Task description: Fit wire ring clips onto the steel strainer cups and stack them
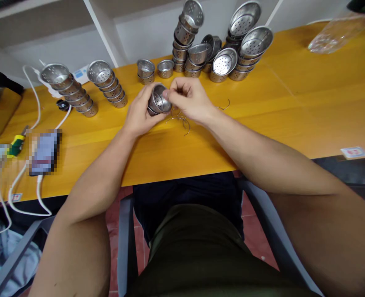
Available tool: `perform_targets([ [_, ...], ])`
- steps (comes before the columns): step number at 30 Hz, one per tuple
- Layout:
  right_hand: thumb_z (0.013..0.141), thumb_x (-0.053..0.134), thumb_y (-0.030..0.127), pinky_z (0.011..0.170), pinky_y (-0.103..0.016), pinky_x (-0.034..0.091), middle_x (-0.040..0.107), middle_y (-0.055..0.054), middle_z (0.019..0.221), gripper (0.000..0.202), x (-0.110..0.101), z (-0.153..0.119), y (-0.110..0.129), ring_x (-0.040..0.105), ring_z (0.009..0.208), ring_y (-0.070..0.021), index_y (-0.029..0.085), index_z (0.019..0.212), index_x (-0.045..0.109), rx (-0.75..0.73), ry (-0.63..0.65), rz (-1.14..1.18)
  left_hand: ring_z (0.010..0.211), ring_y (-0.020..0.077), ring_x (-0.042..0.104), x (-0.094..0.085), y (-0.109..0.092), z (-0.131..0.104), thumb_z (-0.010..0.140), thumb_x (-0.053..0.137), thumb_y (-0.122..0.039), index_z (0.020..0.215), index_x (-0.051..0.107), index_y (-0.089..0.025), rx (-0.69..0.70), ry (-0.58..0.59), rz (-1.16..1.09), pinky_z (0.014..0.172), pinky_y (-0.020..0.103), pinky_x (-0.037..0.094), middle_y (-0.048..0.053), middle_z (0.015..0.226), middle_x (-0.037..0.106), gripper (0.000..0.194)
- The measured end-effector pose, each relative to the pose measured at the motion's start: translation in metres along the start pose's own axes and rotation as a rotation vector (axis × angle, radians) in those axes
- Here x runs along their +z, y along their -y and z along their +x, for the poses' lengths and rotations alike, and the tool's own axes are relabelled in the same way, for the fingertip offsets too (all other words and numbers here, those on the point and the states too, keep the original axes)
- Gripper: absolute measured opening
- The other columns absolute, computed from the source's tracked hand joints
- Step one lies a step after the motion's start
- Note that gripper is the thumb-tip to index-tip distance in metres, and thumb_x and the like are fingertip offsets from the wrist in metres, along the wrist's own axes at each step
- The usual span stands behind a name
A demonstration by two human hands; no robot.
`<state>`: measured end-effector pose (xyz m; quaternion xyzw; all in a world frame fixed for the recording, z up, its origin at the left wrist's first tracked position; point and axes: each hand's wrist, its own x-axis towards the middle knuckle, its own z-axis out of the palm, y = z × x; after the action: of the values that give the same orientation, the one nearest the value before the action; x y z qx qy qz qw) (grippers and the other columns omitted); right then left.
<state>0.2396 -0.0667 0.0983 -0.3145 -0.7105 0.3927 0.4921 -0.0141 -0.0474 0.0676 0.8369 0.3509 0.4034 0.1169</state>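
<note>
My left hand [141,111] is wrapped round a small perforated metal cup [159,100], tilted with its mouth toward me; a second rim shows under it. My right hand [190,99] is closed in a pinch at the cup's right rim, and what its fingers hold is too small to make out. Beside and under the right hand, several thin curved wire hooks [185,123] lie on the yellow table [176,159]. Just behind my hands stand a short single cup [165,69] and a small stack of cups [145,70].
Stacks of perforated cups stand at the left [77,97], nearer the middle [111,88] and at the back right [247,53]. A phone [45,152] with white cables and a green-yellow tool [16,145] lie at left. A plastic bag [328,39] is at the back right.
</note>
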Motion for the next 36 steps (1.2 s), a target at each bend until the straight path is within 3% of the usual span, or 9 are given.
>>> perform_targets([
  [5, 0.082, 0.099, 0.096, 0.068, -0.048, 0.054, 0.047, -0.003, 0.085, 0.083, -0.035, 0.009, 0.001, 0.050, 0.081, -0.0262, 0.034, 0.081, 0.044, 0.041, 0.085, 0.402, 0.171, 0.0508, 0.071, -0.001, 0.017, -0.001, 0.090, 0.103, -0.102, 0.170, 0.070, -0.038, -0.048, -0.097, -0.041, 0.156, 0.075, 0.051, 0.015, 0.168, 0.076, 0.108],
  [9, 0.099, 0.092, 0.078, 0.083, -0.054, 0.064, 0.068, -0.007, 0.088, 0.055, -0.055, 0.000, -0.007, 0.061, 0.083, -0.0286, 0.031, 0.088, 0.066, -0.044, 0.220, -0.154, 0.167, 0.0489, 0.072, -0.005, 0.038, -0.001, 0.086, 0.102, -0.107, 0.167, 0.069, -0.036, -0.100, -0.163, -0.063, 0.156, 0.073, 0.051, 0.016, 0.166, 0.076, 0.112],
  [13, 0.099, 0.095, 0.054, 0.117, -0.066, 0.070, 0.084, -0.015, 0.124, 0.030, -0.050, -0.010, -0.021, 0.079, 0.111, -0.0396, 0.029, 0.110, 0.081, -0.085, 0.282, -0.524, 0.162, 0.0449, 0.077, -0.006, 0.059, -0.004, 0.092, 0.097, -0.108, 0.163, 0.066, -0.034, -0.127, -0.187, -0.084, 0.151, 0.070, 0.057, 0.015, 0.160, 0.079, 0.107],
  [17, 0.110, 0.087, 0.052, 0.132, -0.068, 0.066, 0.083, -0.017, 0.152, 0.046, -0.034, -0.012, -0.021, 0.080, 0.137, -0.0456, 0.030, 0.150, 0.081, -0.112, 0.209, -0.555, 0.156, 0.0468, 0.079, -0.008, 0.058, -0.008, 0.090, 0.095, -0.111, 0.158, 0.077, -0.032, -0.111, -0.126, -0.043, 0.149, 0.075, 0.058, 0.015, 0.153, 0.084, 0.106],
  [23, 0.121, 0.076, 0.059, 0.130, -0.072, 0.067, 0.085, -0.016, 0.136, 0.030, -0.029, -0.005, -0.027, 0.081, 0.130, -0.0458, 0.032, 0.131, 0.085, -0.106, 0.188, -0.557, 0.159, 0.0487, 0.080, -0.008, 0.041, -0.010, 0.085, 0.097, -0.114, 0.166, 0.075, -0.031, -0.112, -0.053, -0.076, 0.149, 0.071, 0.059, 0.018, 0.161, 0.084, 0.117],
  [27, 0.118, 0.082, 0.066, 0.127, -0.082, 0.067, 0.084, -0.018, 0.131, 0.034, -0.036, 0.007, -0.056, 0.080, 0.129, -0.0514, 0.034, 0.125, 0.085, -0.055, 0.056, -0.600, 0.168, 0.0504, 0.073, -0.002, 0.053, -0.012, 0.074, 0.104, -0.114, 0.176, 0.058, -0.034, -0.131, -0.078, -0.078, 0.144, 0.069, 0.063, 0.021, 0.176, 0.071, 0.138],
  [30, 0.117, 0.084, 0.062, 0.135, -0.086, 0.060, 0.084, -0.020, 0.134, 0.032, -0.036, 0.014, -0.071, 0.079, 0.137, -0.0554, 0.031, 0.125, 0.085, 0.017, 0.023, -0.641, 0.172, 0.0490, 0.067, 0.003, 0.066, -0.013, 0.080, 0.102, -0.112, 0.177, 0.050, -0.036, -0.119, -0.089, -0.086, 0.143, 0.066, 0.065, 0.021, 0.177, 0.064, 0.134],
  [33, 0.116, 0.080, 0.056, 0.139, -0.090, 0.056, 0.085, -0.022, 0.141, 0.035, -0.031, 0.016, -0.075, 0.079, 0.142, -0.0564, 0.029, 0.136, 0.086, 0.041, 0.068, -0.654, 0.173, 0.0497, 0.064, 0.006, 0.070, -0.011, 0.083, 0.106, -0.106, 0.176, 0.047, -0.037, -0.123, -0.141, -0.088, 0.145, 0.069, 0.062, 0.020, 0.175, 0.060, 0.129],
  [36, 0.111, 0.080, 0.048, 0.141, -0.091, 0.054, 0.083, -0.023, 0.160, 0.061, -0.028, 0.015, -0.075, 0.076, 0.153, -0.0577, 0.029, 0.168, 0.077, -0.016, 0.093, -0.635, 0.169, 0.0494, 0.065, 0.003, 0.062, -0.008, 0.082, 0.109, -0.103, 0.174, 0.046, -0.040, -0.128, -0.195, -0.081, 0.146, 0.073, 0.061, 0.018, 0.176, 0.057, 0.128],
])
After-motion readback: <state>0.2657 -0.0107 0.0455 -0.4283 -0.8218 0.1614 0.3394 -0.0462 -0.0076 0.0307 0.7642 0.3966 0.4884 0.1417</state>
